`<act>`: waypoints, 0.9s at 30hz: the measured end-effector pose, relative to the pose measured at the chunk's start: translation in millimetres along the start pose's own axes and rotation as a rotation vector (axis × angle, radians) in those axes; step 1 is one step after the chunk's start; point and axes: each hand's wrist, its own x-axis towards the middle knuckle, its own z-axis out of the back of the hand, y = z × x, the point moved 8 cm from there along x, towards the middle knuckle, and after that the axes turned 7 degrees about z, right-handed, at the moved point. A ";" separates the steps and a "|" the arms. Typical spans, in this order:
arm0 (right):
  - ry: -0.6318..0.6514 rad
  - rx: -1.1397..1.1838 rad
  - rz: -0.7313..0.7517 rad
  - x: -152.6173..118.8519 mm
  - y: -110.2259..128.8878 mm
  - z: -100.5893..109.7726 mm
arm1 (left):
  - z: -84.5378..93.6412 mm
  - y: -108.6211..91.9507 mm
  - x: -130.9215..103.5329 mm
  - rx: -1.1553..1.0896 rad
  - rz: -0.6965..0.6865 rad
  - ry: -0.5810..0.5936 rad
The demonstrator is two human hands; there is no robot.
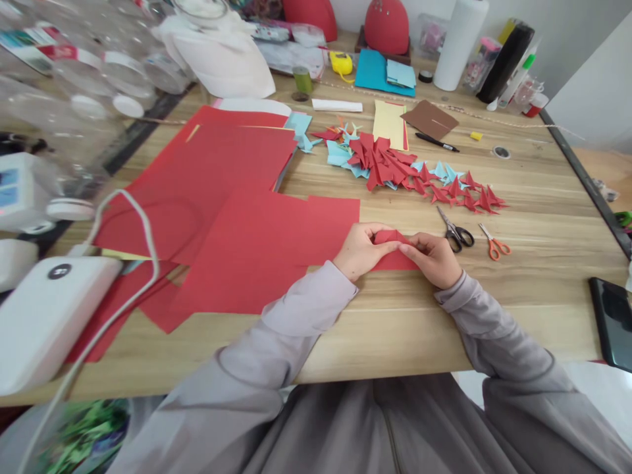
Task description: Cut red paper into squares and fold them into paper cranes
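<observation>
Between my two hands is a small folded piece of red paper (pixel 389 237), its top edge creased to a peak. My left hand (pixel 361 252) pinches its left side, thumb across the front. From the right, my right hand (pixel 434 258) grips the other side between thumb and fingertips. The thumbs nearly meet at the middle. Under my hands a flat red sheet (pixel 397 262) lies on the table, and larger red sheets (pixel 251 243) spread to the left. Beyond my hands lies a pile of folded red paper cranes (pixel 382 161) mixed with light blue ones (pixel 447 172).
Black-handled scissors (pixel 455 234) and orange-handled scissors (pixel 494 245) lie right of my hands. A phone (pixel 612 319) sits at the right edge. On the left are a white power bank (pixel 54 316) with a cable and several plastic bottles (pixel 83 72). A black pen (pixel 437 141) lies farther back.
</observation>
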 end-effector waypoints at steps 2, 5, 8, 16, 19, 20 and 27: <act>0.029 -0.017 -0.003 -0.8 -1.4 -1.8 | 1.2 1.8 0.6 -0.012 0.009 -0.017; 0.054 -0.033 -0.003 -2.2 -3.4 -3.2 | 1.0 3.1 1.5 -0.015 -0.002 -0.020; 0.061 -0.007 -0.023 -2.6 -5.3 -4.1 | 0.3 3.6 2.6 -0.015 -0.013 -0.017; 0.036 0.056 -0.037 -0.1 -3.1 -2.9 | -3.6 0.1 3.5 -0.134 -0.044 0.050; 0.027 0.045 -0.018 0.8 0.0 -1.2 | -6.7 1.5 2.8 -0.182 -0.028 0.106; 0.027 0.052 -0.018 1.1 0.7 -1.0 | -6.9 1.9 2.7 -0.184 -0.029 0.111; 0.025 0.120 -0.055 3.0 -1.1 0.9 | -3.1 14.3 6.1 -0.136 0.024 0.054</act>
